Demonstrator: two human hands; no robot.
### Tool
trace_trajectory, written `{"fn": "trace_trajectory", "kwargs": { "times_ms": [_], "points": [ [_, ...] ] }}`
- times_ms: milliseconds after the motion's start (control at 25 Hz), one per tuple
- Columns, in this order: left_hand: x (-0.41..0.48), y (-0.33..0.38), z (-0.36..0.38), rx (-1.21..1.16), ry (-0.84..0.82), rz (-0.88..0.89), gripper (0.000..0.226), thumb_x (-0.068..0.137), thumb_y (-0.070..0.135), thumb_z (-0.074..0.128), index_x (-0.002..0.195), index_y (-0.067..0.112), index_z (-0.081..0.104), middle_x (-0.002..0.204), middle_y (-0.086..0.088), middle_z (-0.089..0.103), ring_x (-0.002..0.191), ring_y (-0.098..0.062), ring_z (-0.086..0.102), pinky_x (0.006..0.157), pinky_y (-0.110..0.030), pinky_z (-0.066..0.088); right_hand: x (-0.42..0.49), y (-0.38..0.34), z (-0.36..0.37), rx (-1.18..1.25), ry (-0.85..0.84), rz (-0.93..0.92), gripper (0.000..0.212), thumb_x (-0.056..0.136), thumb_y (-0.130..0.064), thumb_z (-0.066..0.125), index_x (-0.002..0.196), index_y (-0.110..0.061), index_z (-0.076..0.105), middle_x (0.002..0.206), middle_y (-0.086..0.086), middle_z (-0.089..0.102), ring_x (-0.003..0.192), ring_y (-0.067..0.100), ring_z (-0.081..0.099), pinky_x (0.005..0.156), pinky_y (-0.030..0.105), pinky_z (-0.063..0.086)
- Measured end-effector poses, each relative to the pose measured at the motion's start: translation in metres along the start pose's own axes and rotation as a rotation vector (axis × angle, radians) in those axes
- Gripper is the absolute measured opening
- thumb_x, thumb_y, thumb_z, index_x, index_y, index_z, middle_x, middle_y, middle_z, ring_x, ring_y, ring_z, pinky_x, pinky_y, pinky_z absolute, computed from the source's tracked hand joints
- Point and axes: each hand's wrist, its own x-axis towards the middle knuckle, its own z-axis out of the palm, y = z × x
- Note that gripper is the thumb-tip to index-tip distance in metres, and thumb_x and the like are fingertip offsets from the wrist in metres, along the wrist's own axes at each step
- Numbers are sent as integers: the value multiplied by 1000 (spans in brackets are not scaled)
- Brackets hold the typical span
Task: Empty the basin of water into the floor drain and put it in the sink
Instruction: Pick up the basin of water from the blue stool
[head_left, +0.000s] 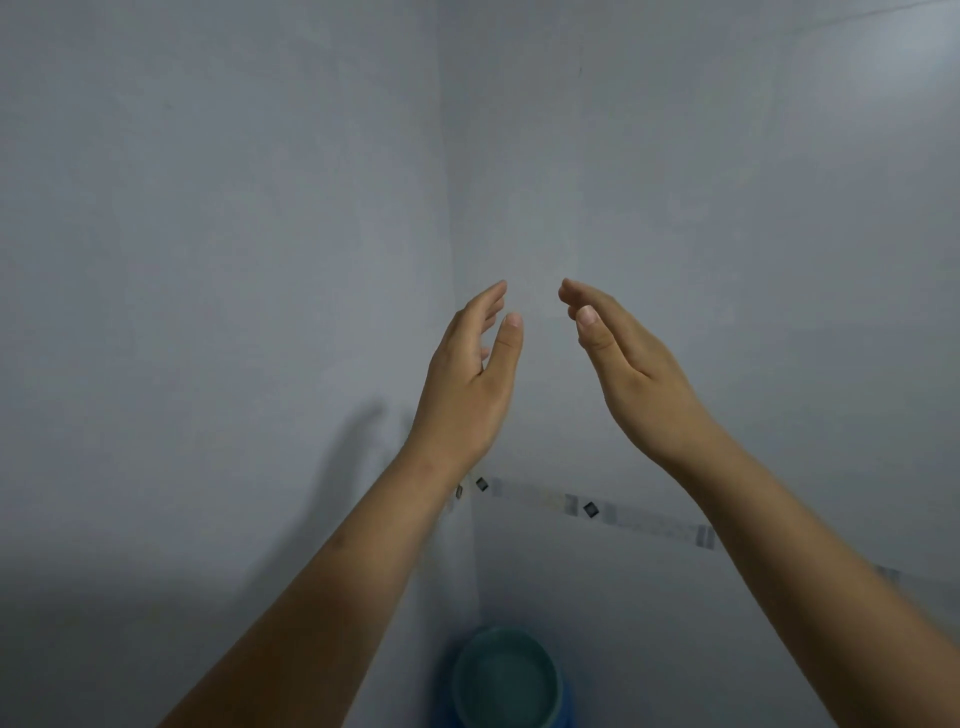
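Both my left hand (467, 379) and right hand (631, 364) were raised, spread and empty; the teal basin (506, 680) sat low in the corner, untouched—best gripped by opposite rims, kept level.

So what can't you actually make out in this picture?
Head view only:
- Basin: its near side is cut off by the bottom edge; dim and blurred, so a water level is unclear.
- Floor drain and sink: outside the frame.
- Tile strip pattern: too blurred to read.
- Left hand and right hand: open, holding nothing.
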Motion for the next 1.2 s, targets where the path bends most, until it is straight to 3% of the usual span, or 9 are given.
{"fn": "trace_trajectory", "kwargs": {
  "times_ms": [400, 760, 920, 1200],
  "points": [
    [112, -125, 41, -15, -33, -58, 51, 101, 55, 37, 149, 39, 37, 153, 14, 44, 134, -2, 44, 89, -6, 31, 116, 121, 45, 11, -19, 41, 59, 97, -62, 30, 148, -35, 41, 150, -19, 46, 136, -1, 43, 116, 32, 34],
    [232, -250, 45, -96, -46, -69, 50, 103, 48, 39, 150, 32, 39, 152, 13, 45, 134, 1, 42, 90, 0, 31, 241, 209, 115, -40, -14, 50, 63, 95, -68, 29, 148, -37, 41, 149, -23, 45, 136, -6, 41, 116, 35, 35],
    [265, -283, 57, -133, -59, -72, 48, 104, 44, 41, 149, 29, 41, 151, 12, 46, 134, 3, 43, 88, 7, 31, 271, 245, 127, -45, -15, 88, 68, 90, -74, 28, 147, -38, 41, 149, -23, 46, 134, -6, 42, 116, 34, 35],
    [298, -313, 77, -109, -15, -78, 47, 104, 42, 41, 148, 26, 43, 150, 10, 48, 133, 5, 43, 91, 6, 30, 315, 289, 129, -3, -32, 70, 64, 94, -68, 30, 146, -35, 44, 147, -23, 48, 134, -7, 42, 115, 38, 36]
  ]
}}
